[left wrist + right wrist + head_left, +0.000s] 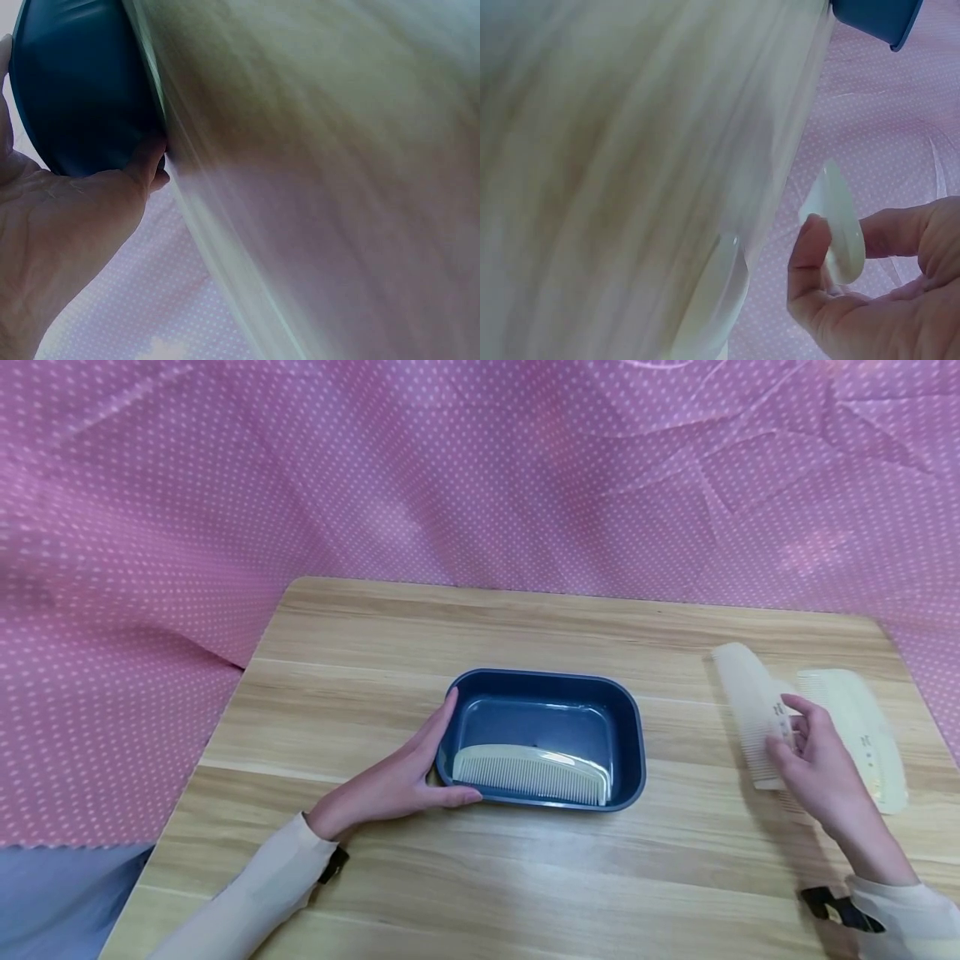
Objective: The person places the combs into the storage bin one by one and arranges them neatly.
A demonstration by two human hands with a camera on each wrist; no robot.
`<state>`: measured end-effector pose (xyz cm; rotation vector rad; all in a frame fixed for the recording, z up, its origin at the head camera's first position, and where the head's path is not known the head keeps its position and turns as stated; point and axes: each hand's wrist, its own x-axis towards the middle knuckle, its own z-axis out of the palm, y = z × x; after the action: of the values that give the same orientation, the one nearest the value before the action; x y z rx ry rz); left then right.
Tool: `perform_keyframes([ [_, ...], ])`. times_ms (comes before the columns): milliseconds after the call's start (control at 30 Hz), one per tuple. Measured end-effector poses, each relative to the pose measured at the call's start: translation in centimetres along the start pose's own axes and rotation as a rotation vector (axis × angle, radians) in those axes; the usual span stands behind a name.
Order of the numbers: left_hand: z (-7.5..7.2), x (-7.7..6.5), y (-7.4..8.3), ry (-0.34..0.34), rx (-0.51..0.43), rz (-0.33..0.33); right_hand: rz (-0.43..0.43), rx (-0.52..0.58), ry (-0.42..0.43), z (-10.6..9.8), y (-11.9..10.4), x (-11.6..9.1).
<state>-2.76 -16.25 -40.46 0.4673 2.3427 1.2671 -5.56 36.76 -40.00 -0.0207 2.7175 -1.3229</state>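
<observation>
A pale comb (753,714) is pinched between the thumb and fingers of my right hand (825,768), lifted off the table in the right wrist view. Under and beside that hand lies another pale comb (862,743), flat on the wood. Part of a further comb shows beneath the hand, mostly covered. My left hand (397,781) holds the left end of a dark blue rectangular basin (540,714), thumb at the near rim and fingers along the left side. Inside the basin a pale green comb (532,770) lies along the near wall, teeth toward me.
The light wooden table (360,643) carries the basin near its middle and the loose combs at its right. A pink dotted cloth (480,477) hangs behind the far edge and at both sides. Blue fabric (67,893) shows at the lower left.
</observation>
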Motion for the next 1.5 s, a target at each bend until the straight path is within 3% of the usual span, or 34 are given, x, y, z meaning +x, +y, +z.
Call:
perform_keyframes([
  [433,0.1,-0.2,0.0,0.004,-0.007,-0.012,-0.071,0.175,0.109,0.6,-0.1,0.1],
  [633,0.2,-0.2,0.0,0.003,-0.009,-0.013,-0.047,0.233,0.105,0.9,-0.4,0.1],
  [867,0.3,-0.1,-0.2,0.006,0.005,-0.008,-0.048,0.387,0.082,1.3,-1.0,0.3],
  [1200,0.4,-0.1,-0.2,0.004,-0.001,-0.008,-0.120,0.267,0.046,2.7,-1.6,0.2],
  [1500,0.7,-0.1,-0.3,0.011,0.008,-0.004,-0.146,0.300,-0.015,4.1,-2.6,0.1],
])
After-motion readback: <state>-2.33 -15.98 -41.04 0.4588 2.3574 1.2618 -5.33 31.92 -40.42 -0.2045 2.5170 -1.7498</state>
